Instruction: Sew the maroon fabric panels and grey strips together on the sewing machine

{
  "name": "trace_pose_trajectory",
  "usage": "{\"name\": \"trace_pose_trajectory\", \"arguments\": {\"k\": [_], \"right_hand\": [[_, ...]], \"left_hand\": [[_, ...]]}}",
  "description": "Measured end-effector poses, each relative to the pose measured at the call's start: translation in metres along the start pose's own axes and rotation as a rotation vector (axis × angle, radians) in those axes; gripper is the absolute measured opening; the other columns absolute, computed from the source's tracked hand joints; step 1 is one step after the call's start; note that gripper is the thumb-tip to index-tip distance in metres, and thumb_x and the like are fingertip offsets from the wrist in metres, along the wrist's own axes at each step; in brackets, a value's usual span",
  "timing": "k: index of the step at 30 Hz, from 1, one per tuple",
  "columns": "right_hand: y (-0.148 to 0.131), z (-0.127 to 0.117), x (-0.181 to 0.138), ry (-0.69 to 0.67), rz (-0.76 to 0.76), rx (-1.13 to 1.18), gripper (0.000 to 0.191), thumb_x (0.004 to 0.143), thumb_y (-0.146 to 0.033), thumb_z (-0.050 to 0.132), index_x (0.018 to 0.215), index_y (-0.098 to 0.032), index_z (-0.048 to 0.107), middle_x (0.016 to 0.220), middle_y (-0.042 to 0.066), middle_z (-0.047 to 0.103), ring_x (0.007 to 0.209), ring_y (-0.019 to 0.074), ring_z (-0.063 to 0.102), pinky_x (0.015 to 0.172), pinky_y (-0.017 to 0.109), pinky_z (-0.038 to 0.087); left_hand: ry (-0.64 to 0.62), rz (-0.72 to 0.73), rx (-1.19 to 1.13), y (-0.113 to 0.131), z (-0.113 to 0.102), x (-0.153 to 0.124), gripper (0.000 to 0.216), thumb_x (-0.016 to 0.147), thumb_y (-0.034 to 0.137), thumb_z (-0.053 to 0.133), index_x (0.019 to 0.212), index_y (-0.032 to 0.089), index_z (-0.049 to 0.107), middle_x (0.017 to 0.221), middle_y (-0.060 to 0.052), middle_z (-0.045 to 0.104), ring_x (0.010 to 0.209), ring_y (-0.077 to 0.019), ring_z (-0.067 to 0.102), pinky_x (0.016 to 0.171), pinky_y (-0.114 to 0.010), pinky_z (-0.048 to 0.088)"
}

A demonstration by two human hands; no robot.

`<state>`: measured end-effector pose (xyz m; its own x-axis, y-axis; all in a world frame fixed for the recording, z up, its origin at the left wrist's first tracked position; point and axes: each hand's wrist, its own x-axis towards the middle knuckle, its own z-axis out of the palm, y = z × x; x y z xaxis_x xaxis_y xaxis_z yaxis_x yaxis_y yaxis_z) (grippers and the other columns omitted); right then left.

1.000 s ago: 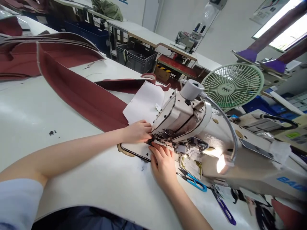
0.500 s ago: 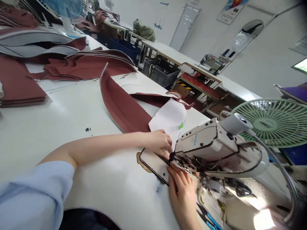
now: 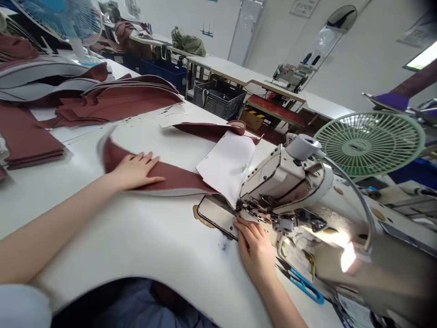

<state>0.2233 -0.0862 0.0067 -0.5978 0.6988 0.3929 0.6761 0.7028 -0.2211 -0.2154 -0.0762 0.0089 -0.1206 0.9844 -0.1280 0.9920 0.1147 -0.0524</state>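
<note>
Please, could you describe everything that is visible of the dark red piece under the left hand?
The dark red piece is long, curved and leather-like, with a pale strip along its near edge. It lies on the white table, its blurred left end turned up. The left hand rests on it, palm down, fingers spread. Its right end meets the white sheet beside the sewing machine; whether they are joined is unclear.

Maroon panel [image 3: 180,177] is showing a matt, leather-like face with pale near edge. White sheet [image 3: 223,159] is looking smooth, papery. Sewing machine [image 3: 336,205], right, is reflecting glossily, like painted metal. Bench [image 3: 153,237] is shining softly, smooth. Blue scissor handles [image 3: 305,285] and far green fan [image 3: 357,146] are appearing plastic.
</note>
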Motion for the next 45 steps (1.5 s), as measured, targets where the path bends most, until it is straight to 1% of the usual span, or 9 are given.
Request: {"name": "trace_pose_trajectory", "arguments": {"k": [5, 8, 13, 20, 26, 31, 38, 41, 45], "right_hand": [[-0.01, -0.001, -0.005, -0.043, -0.059, 0.047, 0.031, 0.095, -0.016, 0.043, 0.12, -0.022, 0.062, 0.116, 0.008, 0.068, 0.102, 0.0224, 0.06, 0.083, 0.039, 0.048], [-0.026, -0.001, -0.007, -0.077, -0.13, 0.06, 0.042, 0.092, -0.012, 0.043, 0.132, -0.022, 0.055, 0.128, 0.009, 0.061, 0.114, 0.024, 0.056, 0.09, 0.041, 0.048], [-0.071, 0.005, 0.015, -0.169, -0.184, 0.029, 0.057, 0.088, -0.018, 0.049, 0.145, -0.018, 0.042, 0.149, 0.013, 0.042, 0.137, 0.0298, 0.036, 0.103, 0.046, 0.041], [-0.099, 0.034, 0.041, -0.316, -0.043, -0.089, 0.053, 0.092, -0.026, 0.048, 0.142, -0.009, 0.046, 0.145, 0.018, 0.047, 0.134, 0.0342, 0.042, 0.098, 0.047, 0.045], [-0.083, 0.017, 0.002, -0.331, -0.079, -0.029, 0.055, 0.089, -0.023, 0.049, 0.143, -0.018, 0.046, 0.149, 0.011, 0.044, 0.139, 0.0299, 0.036, 0.102, 0.046, 0.042], [-0.07, 0.013, -0.006, -0.345, -0.106, 0.043, 0.056, 0.085, -0.018, 0.047, 0.142, -0.019, 0.048, 0.15, 0.009, 0.043, 0.141, 0.029, 0.034, 0.1, 0.046, 0.043], [-0.055, 0.001, -0.003, -0.388, -0.163, 0.231, 0.058, 0.08, -0.01, 0.043, 0.134, -0.023, 0.056, 0.148, 0.005, 0.046, 0.142, 0.0228, 0.034, 0.104, 0.044, 0.039], [-0.051, -0.003, 0.001, -0.414, -0.187, 0.323, 0.059, 0.076, -0.007, 0.042, 0.128, -0.027, 0.061, 0.144, 0.001, 0.051, 0.139, 0.0198, 0.039, 0.103, 0.041, 0.038], [-0.05, -0.008, 0.005, -0.429, -0.221, 0.377, 0.063, 0.073, -0.005, 0.042, 0.127, -0.031, 0.062, 0.14, -0.002, 0.055, 0.137, 0.0189, 0.042, 0.104, 0.04, 0.038]], "left_hand": [[-0.027, -0.051, 0.102, -0.037, 0.0, -0.101, 0.076, 0.082, 0.067, 0.038, 0.141, 0.02, 0.048, 0.147, -0.013, 0.046, 0.133, -0.0344, 0.044, 0.102, -0.051, 0.038], [0.024, -0.014, 0.184, -0.053, -0.018, -0.109, 0.071, 0.082, 0.065, 0.039, 0.139, 0.024, 0.049, 0.148, -0.007, 0.046, 0.136, -0.0321, 0.041, 0.103, -0.05, 0.037], [0.065, 0.14, 0.184, -0.038, -0.05, -0.012, 0.062, 0.094, 0.051, 0.029, 0.145, 0.019, 0.04, 0.155, -0.009, 0.034, 0.142, -0.0296, 0.031, 0.109, -0.049, 0.03], [0.058, 0.318, 0.019, 0.057, -0.047, 0.16, 0.058, 0.098, 0.04, 0.026, 0.151, 0.017, 0.026, 0.158, -0.011, 0.025, 0.142, -0.0264, 0.027, 0.111, -0.042, 0.024], [0.086, 0.332, 0.009, 0.092, -0.042, 0.199, 0.057, 0.097, 0.049, 0.022, 0.122, 0.014, 0.059, 0.132, -0.016, 0.057, 0.12, -0.03, 0.05, 0.1, -0.042, 0.031], [0.133, 0.376, 0.089, 0.064, -0.04, 0.145, 0.057, 0.094, 0.053, 0.025, 0.118, 0.016, 0.061, 0.125, -0.015, 0.062, 0.113, -0.031, 0.055, 0.097, -0.044, 0.029], [0.086, 0.213, 0.267, 0.012, -0.041, -0.015, 0.053, 0.084, 0.058, 0.042, 0.096, 0.013, 0.066, 0.076, -0.011, 0.069, 0.073, -0.0297, 0.063, 0.071, -0.038, 0.042], [0.169, 0.18, 0.223, 0.016, -0.035, -0.063, 0.043, 0.085, 0.049, 0.045, 0.109, 0.018, 0.063, 0.102, -0.012, 0.069, 0.078, -0.0291, 0.065, 0.068, -0.038, 0.045], [0.306, 0.475, 0.036, 0.029, -0.027, -0.075, 0.038, 0.089, 0.027, 0.044, 0.122, 0.034, 0.061, 0.139, -0.003, 0.054, 0.111, -0.0265, 0.061, 0.089, -0.04, 0.044]]}}
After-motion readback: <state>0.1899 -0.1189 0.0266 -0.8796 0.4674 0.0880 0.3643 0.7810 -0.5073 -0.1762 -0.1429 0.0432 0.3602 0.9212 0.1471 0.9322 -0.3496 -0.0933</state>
